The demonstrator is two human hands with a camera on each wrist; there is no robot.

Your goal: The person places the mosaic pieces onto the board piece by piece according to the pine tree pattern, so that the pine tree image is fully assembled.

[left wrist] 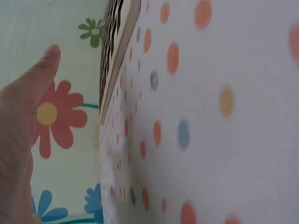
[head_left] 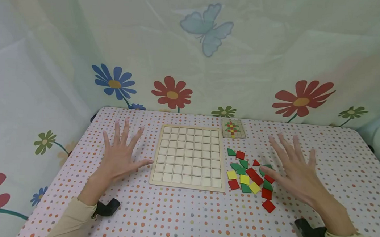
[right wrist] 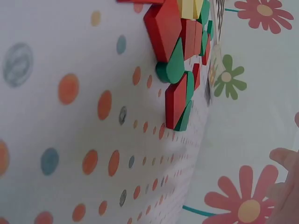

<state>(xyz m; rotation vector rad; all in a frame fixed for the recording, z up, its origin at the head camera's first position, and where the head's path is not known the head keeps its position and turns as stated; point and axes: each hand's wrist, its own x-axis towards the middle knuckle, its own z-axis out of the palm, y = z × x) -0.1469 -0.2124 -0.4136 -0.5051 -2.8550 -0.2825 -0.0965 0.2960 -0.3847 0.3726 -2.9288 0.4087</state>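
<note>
In the head view a wooden grid board [head_left: 187, 187] of square cells lies flat at the middle of the table. My left hand [head_left: 118, 161] is held out to its left, fingers spread and straight, thumb tip close to the board's edge; it holds nothing. The left wrist view shows this hand [left wrist: 18, 140] raised off the table. To the right of the board lie loose pieces: red squares [head_left: 234, 184], yellow squares [head_left: 244, 179] and green quarter-round pieces [head_left: 243, 164]. My right hand [head_left: 296, 172] hovers with spread fingers beside them, thumb over the pile's right side, holding nothing.
A small pattern card [head_left: 233, 128] with a red, green and yellow figure lies at the board's upper right corner. The table [head_left: 170, 219] wears a dotted cover. A flowered cloth [head_left: 245, 64] hangs behind it.
</note>
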